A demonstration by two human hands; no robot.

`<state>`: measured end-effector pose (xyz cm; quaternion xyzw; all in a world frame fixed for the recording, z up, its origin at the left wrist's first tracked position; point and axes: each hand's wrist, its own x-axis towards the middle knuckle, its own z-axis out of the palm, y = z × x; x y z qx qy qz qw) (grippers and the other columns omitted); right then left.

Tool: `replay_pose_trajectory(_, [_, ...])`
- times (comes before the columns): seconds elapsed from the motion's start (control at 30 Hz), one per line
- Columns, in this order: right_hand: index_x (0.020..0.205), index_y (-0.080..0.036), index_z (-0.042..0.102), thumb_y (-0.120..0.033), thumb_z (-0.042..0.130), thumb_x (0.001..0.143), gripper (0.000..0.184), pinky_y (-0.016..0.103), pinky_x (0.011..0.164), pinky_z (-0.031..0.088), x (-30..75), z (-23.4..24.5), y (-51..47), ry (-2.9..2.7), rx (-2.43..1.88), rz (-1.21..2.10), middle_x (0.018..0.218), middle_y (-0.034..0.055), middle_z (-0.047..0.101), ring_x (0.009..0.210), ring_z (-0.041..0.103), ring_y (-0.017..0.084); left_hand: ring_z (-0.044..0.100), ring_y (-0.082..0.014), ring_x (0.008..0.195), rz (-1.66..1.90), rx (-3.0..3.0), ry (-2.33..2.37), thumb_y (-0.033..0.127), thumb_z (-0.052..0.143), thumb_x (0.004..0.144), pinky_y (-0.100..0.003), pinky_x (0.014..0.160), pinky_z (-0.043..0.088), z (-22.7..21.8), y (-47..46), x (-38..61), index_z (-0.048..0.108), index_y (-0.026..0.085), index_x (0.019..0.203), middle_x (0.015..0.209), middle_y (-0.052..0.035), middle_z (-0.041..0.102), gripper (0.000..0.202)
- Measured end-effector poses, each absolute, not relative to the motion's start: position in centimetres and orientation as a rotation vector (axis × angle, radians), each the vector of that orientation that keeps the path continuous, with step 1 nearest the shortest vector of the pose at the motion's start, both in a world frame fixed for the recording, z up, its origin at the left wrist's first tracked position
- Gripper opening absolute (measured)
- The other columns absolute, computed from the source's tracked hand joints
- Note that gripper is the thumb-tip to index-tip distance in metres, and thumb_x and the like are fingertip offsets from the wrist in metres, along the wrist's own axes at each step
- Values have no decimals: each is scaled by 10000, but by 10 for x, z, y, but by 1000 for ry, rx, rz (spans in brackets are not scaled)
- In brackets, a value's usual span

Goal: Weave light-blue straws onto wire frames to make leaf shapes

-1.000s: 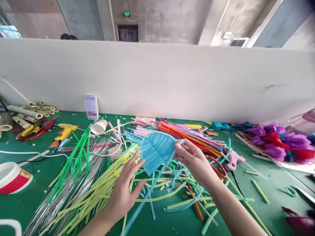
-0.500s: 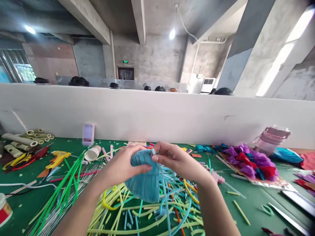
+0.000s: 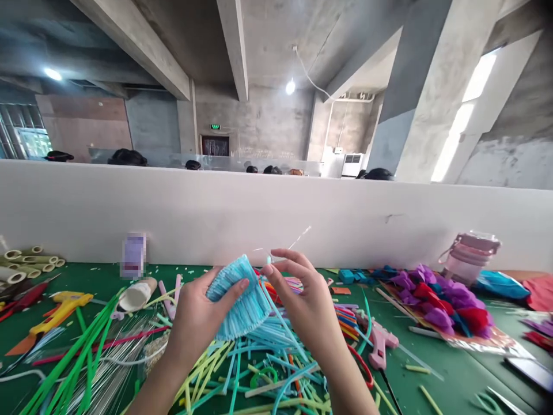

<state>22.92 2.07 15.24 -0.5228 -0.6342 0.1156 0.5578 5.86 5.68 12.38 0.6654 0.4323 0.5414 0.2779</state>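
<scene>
My left hand (image 3: pixel 196 314) grips a light-blue ribbed panel (image 3: pixel 246 308), which looks made of fuzzy pipe cleaners laid side by side. The thumb presses on its near face, and the other fingers are hidden behind it. At the panel's upper right, my right hand (image 3: pixel 302 288) pinches a small pale-blue end, apparently of a pipe cleaner, between thumb and fingertips. A long blue pipe cleaner (image 3: pixel 287 328) trails down from beside the panel's right edge. Below both hands lies a heap of yellow and green pipe cleaners (image 3: pixel 207 369), with blue ones mixed in.
A yellow glue gun (image 3: pixel 60 311) and green stems (image 3: pixel 82 351) lie left, near a roll (image 3: pixel 137 294) and a phone (image 3: pixel 133 253). On the right are a pink glue gun (image 3: pixel 380 344), purple and red petals (image 3: pixel 436 297) and a pink bottle (image 3: pixel 473 253). A white partition (image 3: pixel 276 213) stands behind.
The panel has turned and tilted, now showing its ribbed face more squarely. My right hand has moved slightly off its top edge, fingers more extended. The whole view has shifted a little.
</scene>
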Motion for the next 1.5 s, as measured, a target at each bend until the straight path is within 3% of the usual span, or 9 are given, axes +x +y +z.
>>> replay_pose_trajectory(0.2, [842,-316,789,-467,638,873,216,457,964,452,228,155,16,-1541,-1295,210,1260,51,613,1157,584,291,500,-99,477,1687,2233,1280,346,691,834,-214,540,416,124,46,63,690,204,754,566,47,625,162])
replay_pose_trajectory(0.47, [790,-322,787,-473,682,836,189,443,966,457,239,153,23,-1483,-1304,172,1245,47,627,1211,550,277,528,-94,500,1696,2287,1125,301,706,836,-220,568,455,120,45,74,727,217,880,664,41,680,96])
replay_pose_trajectory(0.63, [817,-278,778,-530,686,812,268,409,886,484,245,155,26,-1420,-1301,103,1192,66,657,1076,616,258,590,-117,547,1643,1886,1172,388,752,784,-219,546,487,116,54,71,735,215,891,670,31,699,204])
replay_pose_trajectory(0.73, [854,-258,765,-529,652,834,295,367,785,497,250,156,25,-1385,-1358,82,1112,72,676,968,635,237,663,-163,667,1771,1522,1129,419,786,736,-254,631,546,114,66,66,731,200,920,761,-2,735,291])
replay_pose_trajectory(0.93, [891,-265,778,-469,642,837,251,296,570,397,259,152,23,-1695,-1733,135,723,38,678,656,600,204,698,-196,795,1902,1174,1006,438,804,692,-301,748,594,117,78,57,728,195,964,929,-35,755,373])
replay_pose_trajectory(1.03, [809,-267,777,-407,590,872,242,285,499,331,259,148,24,-1812,-1782,197,539,11,619,527,551,190,700,-203,822,1883,1158,1016,441,806,685,-293,745,594,119,80,54,729,199,963,950,-38,757,376])
replay_pose_trajectory(1.17, [719,-232,711,-375,553,890,274,279,498,334,257,146,27,-1820,-1673,166,591,14,665,508,555,168,696,-203,799,1867,1209,1072,462,798,686,-284,717,583,115,85,47,725,188,980,924,-45,754,408])
replay_pose_trajectory(1.3, [763,-219,681,-376,543,901,250,267,544,382,256,149,29,-1686,-1587,168,647,3,688,551,574,149,690,-215,749,1706,1379,1199,482,807,670,-281,668,562,109,90,40,731,173,963,828,-48,749,433])
replay_pose_trajectory(1.5, [809,-209,691,-444,563,904,283,267,567,407,252,150,32,-1599,-1467,212,628,-4,677,561,591,139,705,-246,807,1567,1420,1162,493,801,676,-307,713,562,109,89,42,736,165,973,871,-68,767,447])
